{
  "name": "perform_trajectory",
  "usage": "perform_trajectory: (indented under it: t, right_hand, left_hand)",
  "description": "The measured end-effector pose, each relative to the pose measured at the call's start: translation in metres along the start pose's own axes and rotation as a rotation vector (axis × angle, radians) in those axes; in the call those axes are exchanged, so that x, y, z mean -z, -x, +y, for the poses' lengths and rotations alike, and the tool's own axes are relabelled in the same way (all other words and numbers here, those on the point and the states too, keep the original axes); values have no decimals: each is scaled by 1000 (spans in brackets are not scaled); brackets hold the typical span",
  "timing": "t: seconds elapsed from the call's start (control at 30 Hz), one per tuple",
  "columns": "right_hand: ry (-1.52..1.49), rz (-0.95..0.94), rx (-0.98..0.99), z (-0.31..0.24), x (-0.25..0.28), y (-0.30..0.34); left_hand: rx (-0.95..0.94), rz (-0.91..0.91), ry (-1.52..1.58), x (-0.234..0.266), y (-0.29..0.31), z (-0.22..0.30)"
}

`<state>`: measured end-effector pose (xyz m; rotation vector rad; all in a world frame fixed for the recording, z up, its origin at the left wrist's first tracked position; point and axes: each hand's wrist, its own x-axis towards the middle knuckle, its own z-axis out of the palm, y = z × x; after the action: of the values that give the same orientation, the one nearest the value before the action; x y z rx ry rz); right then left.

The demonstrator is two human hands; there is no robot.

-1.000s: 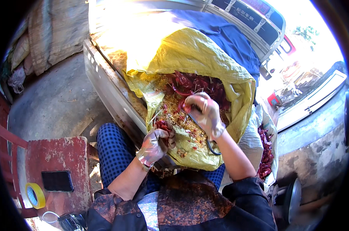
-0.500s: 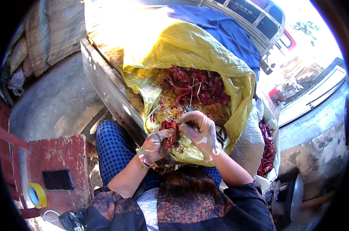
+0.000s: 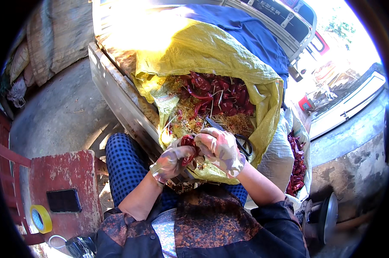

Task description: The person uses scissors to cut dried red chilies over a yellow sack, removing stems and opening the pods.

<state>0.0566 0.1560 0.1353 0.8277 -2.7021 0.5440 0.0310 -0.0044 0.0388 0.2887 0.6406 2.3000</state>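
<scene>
My left hand (image 3: 172, 161), in a patterned thin glove, is closed around a dried red chili pepper (image 3: 188, 141). The gloved right hand (image 3: 221, 151) meets it from the other side, thumb and fingertips pinched on the pepper's upper part. Both hands are over the near edge of a yellow woven sack (image 3: 211, 49). Inside the sack lies a heap of dried red chilies (image 3: 224, 94) with pale stems, and loose yellowish seeds and scraps (image 3: 188, 112) around it. Black-handled scissors (image 3: 214, 124) lie just beyond my right hand, partly hidden by it.
To the left, a worn red chair (image 3: 80, 176) carries a phone (image 3: 64, 201) and a roll of yellow tape (image 3: 41, 218). A white sack (image 3: 277, 161) with more red chilies (image 3: 296, 165) stands at the right. A metal-sided cart bed (image 3: 121, 105) borders the yellow sack, with blue cloth (image 3: 246, 32) behind.
My right hand has moved slightly left and closed in on the pepper, its fingers now pinching it. The left hand keeps its hold in nearly the same place.
</scene>
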Motion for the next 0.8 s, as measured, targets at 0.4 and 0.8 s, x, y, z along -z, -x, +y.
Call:
perform_trajectory:
  t: [0.4, 0.8]
  right_hand:
    - [-1187, 143, -684, -11, -22, 7]
    - [-1386, 432, -748, -25, -41, 6]
  left_hand:
    - [-136, 14, -177, 7, 3, -2]
    - [-87, 169, 137, 5, 0, -16]
